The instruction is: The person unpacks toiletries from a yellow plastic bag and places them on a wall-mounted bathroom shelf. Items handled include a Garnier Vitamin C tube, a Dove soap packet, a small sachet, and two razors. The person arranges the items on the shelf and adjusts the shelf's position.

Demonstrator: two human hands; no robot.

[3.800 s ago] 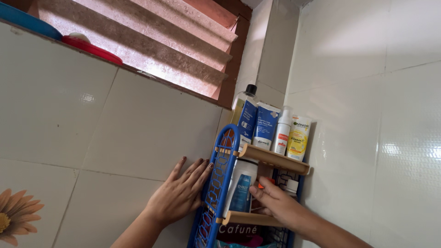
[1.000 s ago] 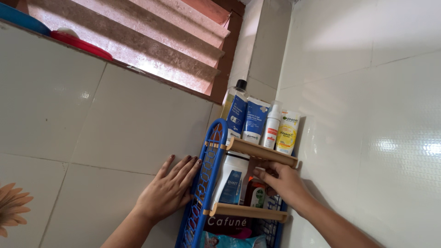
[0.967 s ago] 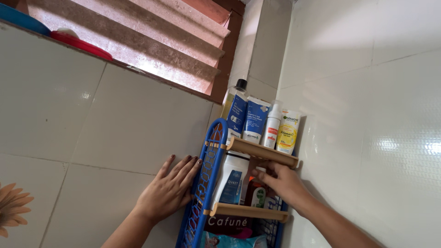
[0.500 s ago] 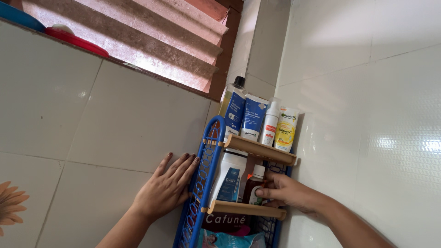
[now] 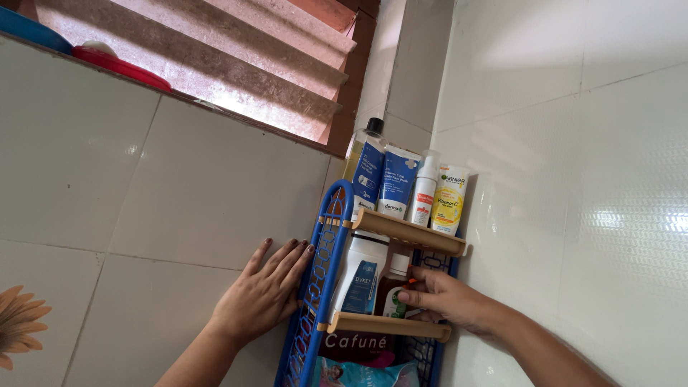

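A blue corner rack (image 5: 321,272) with tan shelves (image 5: 408,233) hangs where two tiled walls meet. My left hand (image 5: 261,292) lies flat on the wall tile, fingers spread, touching the rack's blue side. My right hand (image 5: 444,301) reaches into the middle shelf from the right, its fingers closed around a small brown bottle (image 5: 393,294) with a white cap. Beside that bottle stands a tall white bottle (image 5: 362,276) with a blue label.
The top shelf holds a clear bottle with a black cap (image 5: 365,168), a blue tube (image 5: 398,183), a white spray bottle (image 5: 424,190) and a yellow tube (image 5: 448,201). A louvred window (image 5: 236,57) and a red dish (image 5: 122,66) are above. Packets (image 5: 358,358) fill the lower shelf.
My right hand dropped from under the top shelf onto the small brown bottle, which now stands upright beside the white bottle. My left hand stayed on the wall.
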